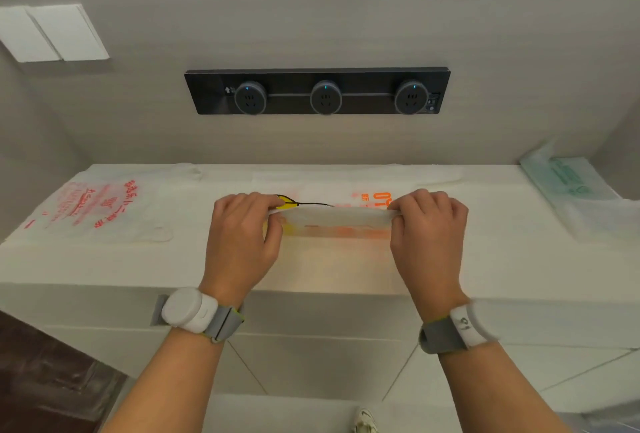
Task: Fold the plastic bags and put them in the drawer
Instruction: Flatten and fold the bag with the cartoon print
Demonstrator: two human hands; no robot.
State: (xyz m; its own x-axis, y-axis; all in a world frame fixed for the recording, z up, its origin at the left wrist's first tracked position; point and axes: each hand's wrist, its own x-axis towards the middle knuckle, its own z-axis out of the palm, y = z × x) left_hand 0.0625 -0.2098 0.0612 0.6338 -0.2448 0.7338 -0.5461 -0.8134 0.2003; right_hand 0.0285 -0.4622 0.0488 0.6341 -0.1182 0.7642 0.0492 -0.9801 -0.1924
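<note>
A white plastic bag with orange and yellow print [337, 221] lies on the white counter [485, 259] in the middle. Its near edge is lifted and folded over toward the wall. My left hand [242, 235] pinches the left end of that fold. My right hand [427, 235] pinches the right end. A second white bag with red print [93, 207] lies flat at the left of the counter. A third bag with green print [568, 183] lies at the right end. Cabinet fronts [311, 360] show below the counter edge; no open drawer is in view.
A dark socket strip [317, 91] with three round outlets is fixed to the wall above the counter. Two white wall panels [52, 33] sit at the upper left. Dark flooring [45, 373] shows at lower left, a shoe [365, 420] at the bottom.
</note>
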